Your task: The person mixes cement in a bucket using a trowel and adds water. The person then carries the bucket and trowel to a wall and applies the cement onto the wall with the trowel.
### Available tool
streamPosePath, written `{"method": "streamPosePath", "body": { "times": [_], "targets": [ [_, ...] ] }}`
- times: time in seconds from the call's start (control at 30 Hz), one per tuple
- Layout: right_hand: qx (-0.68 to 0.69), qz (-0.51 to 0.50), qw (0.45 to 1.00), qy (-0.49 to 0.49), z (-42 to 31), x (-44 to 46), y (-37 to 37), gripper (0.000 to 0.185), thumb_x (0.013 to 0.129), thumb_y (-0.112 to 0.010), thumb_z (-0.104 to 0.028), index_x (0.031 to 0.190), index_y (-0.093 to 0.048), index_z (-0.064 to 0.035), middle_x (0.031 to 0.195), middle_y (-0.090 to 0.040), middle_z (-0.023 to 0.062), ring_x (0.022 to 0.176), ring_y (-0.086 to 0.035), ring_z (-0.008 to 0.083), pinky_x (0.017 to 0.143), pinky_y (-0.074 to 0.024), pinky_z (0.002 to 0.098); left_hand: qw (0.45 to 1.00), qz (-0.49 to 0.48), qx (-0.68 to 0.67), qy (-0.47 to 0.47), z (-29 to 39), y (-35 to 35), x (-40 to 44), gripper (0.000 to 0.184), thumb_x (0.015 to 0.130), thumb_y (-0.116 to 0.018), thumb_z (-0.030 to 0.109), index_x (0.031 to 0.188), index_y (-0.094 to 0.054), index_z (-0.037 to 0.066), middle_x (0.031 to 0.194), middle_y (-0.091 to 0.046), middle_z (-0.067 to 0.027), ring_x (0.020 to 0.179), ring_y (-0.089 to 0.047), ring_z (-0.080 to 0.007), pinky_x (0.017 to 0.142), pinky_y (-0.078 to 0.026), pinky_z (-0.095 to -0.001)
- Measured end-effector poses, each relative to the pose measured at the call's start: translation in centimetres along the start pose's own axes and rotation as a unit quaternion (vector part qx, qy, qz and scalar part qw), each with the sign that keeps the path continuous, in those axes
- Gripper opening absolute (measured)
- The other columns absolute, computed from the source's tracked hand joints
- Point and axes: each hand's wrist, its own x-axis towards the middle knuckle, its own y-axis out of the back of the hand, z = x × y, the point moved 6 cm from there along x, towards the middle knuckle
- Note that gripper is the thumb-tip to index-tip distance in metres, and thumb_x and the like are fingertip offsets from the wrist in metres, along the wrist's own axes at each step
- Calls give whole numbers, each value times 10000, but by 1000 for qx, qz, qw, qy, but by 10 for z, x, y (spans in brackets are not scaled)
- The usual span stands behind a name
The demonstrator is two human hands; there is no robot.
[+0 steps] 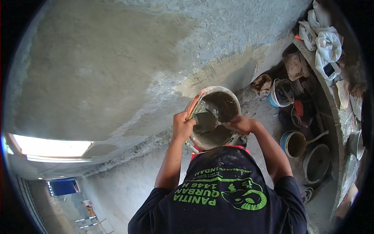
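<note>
In front of my chest is a round bucket (235,97), its rim and inner wall smeared with grey mortar. Wet mortar (224,104) lies inside it. My left hand (183,125) is closed on the bucket's left rim, beside an orange-red strip along that edge. Over the bucket's mouth, my right hand (241,124) grips the handle of a trowel (205,121). The trowel's flat, mortar-coated blade points left inside the bucket, towards my left fingers. Whether the blade touches the mortar I cannot tell.
A partly plastered wall (109,70) rises ahead. On the right stand a blue-and-white bucket (274,99), a pail (286,144) with a long-handled tool and a round basin (316,163). White sacks (328,46) lie on a ledge (331,103). A bright window opening (54,146) is at left.
</note>
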Motion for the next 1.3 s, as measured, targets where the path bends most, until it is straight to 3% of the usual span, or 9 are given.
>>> {"method": "streamPosePath", "body": {
  "times": [0.07,0.17,0.3,0.37,0.6,0.83,1.1,1.17,1.3],
  "targets": [
    [5,-21,994,111,9,6,-15,515,1035,-506,-456,954,-712,10,662,-630,99,581,-655,196,530,-541,377,1000,-7,6,-21,2,-1,2,65,681,-636,2,705,-589,-36,619,-518,8,586,-476,-92,538,-387,-311],
    [16,15,989,147,8,-5,-13,543,1048,-489,-466,944,-721,14,704,-652,99,608,-663,197,535,-537,389,999,-22,-25,-16,3,0,12,48,678,-628,-11,694,-590,-36,637,-545,15,600,-492,-94,550,-396,-299],
    [105,42,989,95,-43,-47,5,537,1057,-487,-446,936,-721,22,748,-674,92,611,-655,186,529,-522,394,991,-62,-122,0,-17,3,34,18,677,-621,-23,689,-607,-20,697,-606,25,622,-519,-87,570,-418,-287],
    [113,42,984,-133,-32,-54,-2,494,1054,-505,-419,987,-713,25,769,-676,84,618,-647,174,534,-523,384,991,-73,-115,-10,-27,9,47,67,680,-629,14,665,-571,-18,633,-543,7,589,-481,-92,543,-387,-306],
    [263,146,941,-157,-14,-51,-56,459,1051,-511,-413,1033,-711,0,758,-667,75,612,-637,169,518,-510,359,989,-85,-122,-18,-46,24,81,194,674,-660,78,616,-498,-11,549,-466,-19,536,-432,-109,504,-352,-346],
    [501,181,824,-191,5,-44,-131,440,1033,-568,-444,958,-685,-27,739,-649,40,585,-627,165,500,-514,341,985,-148,-89,30,-103,0,88,238,685,-670,82,589,-469,-1,533,-466,-11,522,-433,-107,483,-348,-348],
    [519,190,817,-165,53,-56,-154,425,1022,-596,-427,916,-682,-24,727,-655,48,584,-631,172,497,-493,335,978,-173,-99,64,-102,-16,64,195,699,-658,87,621,-498,7,573,-485,21,537,-431,-95,496,-344,-326],
    [513,184,820,-174,50,-69,-144,420,1017,-606,-423,916,-682,-23,730,-661,52,587,-631,171,508,-494,330,975,-186,-90,81,-106,-19,57,13,719,-635,5,723,-630,-6,698,-597,33,606,-516,-82,550,-399,-278],
    [500,203,834,-116,58,-86,-125,431,1014,-609,-428,906,-685,-18,698,-655,66,559,-622,172,493,-492,328,978,-119,-152,73,-103,-30,45,121,697,-653,66,646,-552,22,598,-503,44,557,-446,-80,515,-352,-302]
  ]
}}
